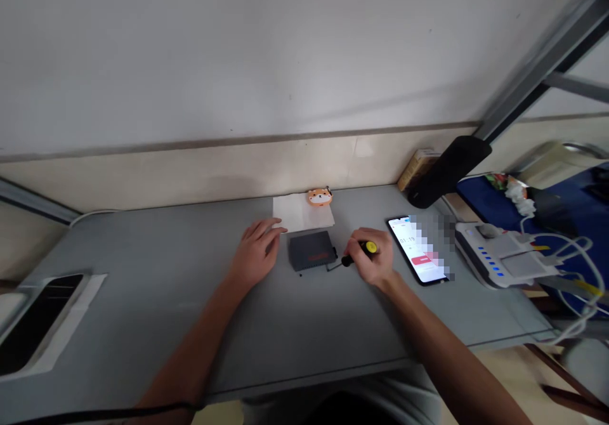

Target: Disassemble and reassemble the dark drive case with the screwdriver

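My right hand (372, 257) is closed around the black and yellow handle of a screwdriver (370, 247). Its thin metal shaft points left and down, with the tip at the table close to the right front corner of a dark grey box (311, 250). The box lies flat and has faint red marking on its near right part. A tiny dark piece, perhaps a screw, lies just in front of the box. To the left of the box, my left hand (257, 252) rests with fingers extended, holding nothing, its fingertips near a white paper sheet (295, 212).
An orange animal-face case (319, 197) sits on the paper. Right of my hand lies a lit phone (416, 250), then a power strip (499, 257) with white cables. A black cylinder (450, 171) leans near the wall. Another dark-screened device (40, 323) lies far left on the table (157, 273).
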`<action>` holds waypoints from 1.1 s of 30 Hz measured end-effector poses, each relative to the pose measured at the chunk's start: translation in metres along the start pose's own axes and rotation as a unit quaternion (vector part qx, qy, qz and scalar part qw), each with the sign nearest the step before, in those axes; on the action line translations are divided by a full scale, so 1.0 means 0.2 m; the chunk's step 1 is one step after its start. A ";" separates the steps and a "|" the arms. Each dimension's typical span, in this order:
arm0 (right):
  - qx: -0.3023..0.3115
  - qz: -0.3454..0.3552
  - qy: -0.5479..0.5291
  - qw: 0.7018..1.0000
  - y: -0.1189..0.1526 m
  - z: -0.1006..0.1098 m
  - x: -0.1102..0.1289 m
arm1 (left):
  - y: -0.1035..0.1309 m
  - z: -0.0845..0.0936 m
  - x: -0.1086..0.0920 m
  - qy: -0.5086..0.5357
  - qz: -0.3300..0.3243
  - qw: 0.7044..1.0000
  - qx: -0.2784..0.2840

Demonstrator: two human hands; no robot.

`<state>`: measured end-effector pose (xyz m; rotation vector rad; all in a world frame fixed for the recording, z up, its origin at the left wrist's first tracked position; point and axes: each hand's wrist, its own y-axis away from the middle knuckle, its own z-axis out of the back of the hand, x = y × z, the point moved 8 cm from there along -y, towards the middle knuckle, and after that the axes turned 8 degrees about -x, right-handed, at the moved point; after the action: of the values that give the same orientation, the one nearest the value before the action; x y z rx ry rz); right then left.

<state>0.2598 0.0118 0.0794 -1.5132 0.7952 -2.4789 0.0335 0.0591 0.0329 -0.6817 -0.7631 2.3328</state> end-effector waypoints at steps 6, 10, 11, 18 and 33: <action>-0.001 -0.015 -0.082 0.996 0.06 -0.09 0.04 | -0.02 0.05 -0.16 0.055 -0.056 0.997 -0.014; -0.009 -0.051 -0.106 0.993 0.07 -0.12 0.02 | -0.02 0.09 -0.22 0.077 -0.084 0.992 -0.050; -0.005 -0.056 -0.107 0.993 0.07 -0.13 0.02 | -0.02 0.10 -0.23 0.086 -0.087 0.991 -0.061; -0.012 -0.086 -0.116 0.989 0.07 -0.14 -0.03 | -0.01 0.12 -0.28 0.102 -0.098 0.987 -0.077; -0.047 -0.122 -0.133 0.982 0.02 -0.10 -0.09 | -0.01 0.11 -0.32 0.105 -0.138 0.982 -0.070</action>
<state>0.2515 0.0217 0.0556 -2.0331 0.7264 -2.3503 0.0647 0.0111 0.0684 -0.8129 -0.8702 1.9354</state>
